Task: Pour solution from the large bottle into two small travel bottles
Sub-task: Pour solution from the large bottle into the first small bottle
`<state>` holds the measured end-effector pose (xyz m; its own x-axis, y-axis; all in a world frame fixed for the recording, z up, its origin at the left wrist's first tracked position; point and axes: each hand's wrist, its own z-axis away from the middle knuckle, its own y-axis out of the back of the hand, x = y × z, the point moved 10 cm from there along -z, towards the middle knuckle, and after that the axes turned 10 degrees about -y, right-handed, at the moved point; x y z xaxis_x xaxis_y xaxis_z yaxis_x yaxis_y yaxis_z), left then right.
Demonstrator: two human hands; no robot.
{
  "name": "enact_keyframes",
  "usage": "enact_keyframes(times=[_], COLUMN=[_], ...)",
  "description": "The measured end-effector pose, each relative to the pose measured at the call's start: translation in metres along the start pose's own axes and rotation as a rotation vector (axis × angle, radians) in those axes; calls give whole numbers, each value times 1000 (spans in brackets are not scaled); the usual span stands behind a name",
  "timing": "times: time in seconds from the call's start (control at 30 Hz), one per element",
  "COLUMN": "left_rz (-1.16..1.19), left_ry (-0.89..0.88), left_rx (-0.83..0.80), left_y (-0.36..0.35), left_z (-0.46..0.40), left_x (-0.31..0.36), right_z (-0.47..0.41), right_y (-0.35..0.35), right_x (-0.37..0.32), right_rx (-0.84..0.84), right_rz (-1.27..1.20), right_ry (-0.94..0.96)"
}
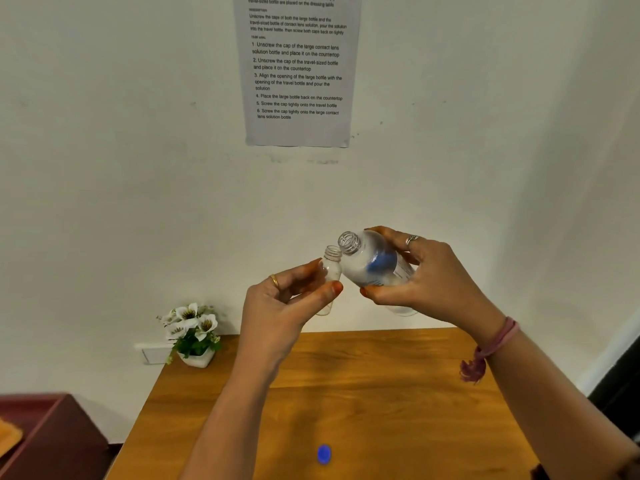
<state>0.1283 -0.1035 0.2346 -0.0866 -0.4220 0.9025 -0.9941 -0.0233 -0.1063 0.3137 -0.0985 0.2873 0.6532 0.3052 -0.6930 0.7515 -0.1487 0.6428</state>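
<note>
My right hand (426, 275) grips the large clear bottle (374, 261) with a blue label, uncapped and tilted left, neck pointing up-left. My left hand (284, 299) holds a small clear travel bottle (330, 271), uncapped and nearly upright, between thumb and fingers. The large bottle's open mouth sits just right of and slightly above the small bottle's mouth, almost touching. Both are held in the air above the far edge of the wooden table (381, 393). A blue cap (324, 454) lies on the table near the front. Only one travel bottle is in view.
A small white pot of white flowers (192, 332) stands at the table's back left corner. A printed instruction sheet (298, 67) hangs on the white wall. A dark red piece of furniture (52, 434) sits low at the left.
</note>
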Motion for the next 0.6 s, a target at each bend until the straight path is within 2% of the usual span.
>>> enact_keyframes(times=[0.27, 0.6], left_rz=[34, 83], left_ry=[1, -19], left_rx=[17, 18], left_y=[2, 3], left_z=[1, 5], left_x=[0, 3], right_z=[-6, -8], right_y=[3, 4], right_x=[-7, -16], right_rx=[4, -8], right_rz=[127, 172], right_ry=[62, 120])
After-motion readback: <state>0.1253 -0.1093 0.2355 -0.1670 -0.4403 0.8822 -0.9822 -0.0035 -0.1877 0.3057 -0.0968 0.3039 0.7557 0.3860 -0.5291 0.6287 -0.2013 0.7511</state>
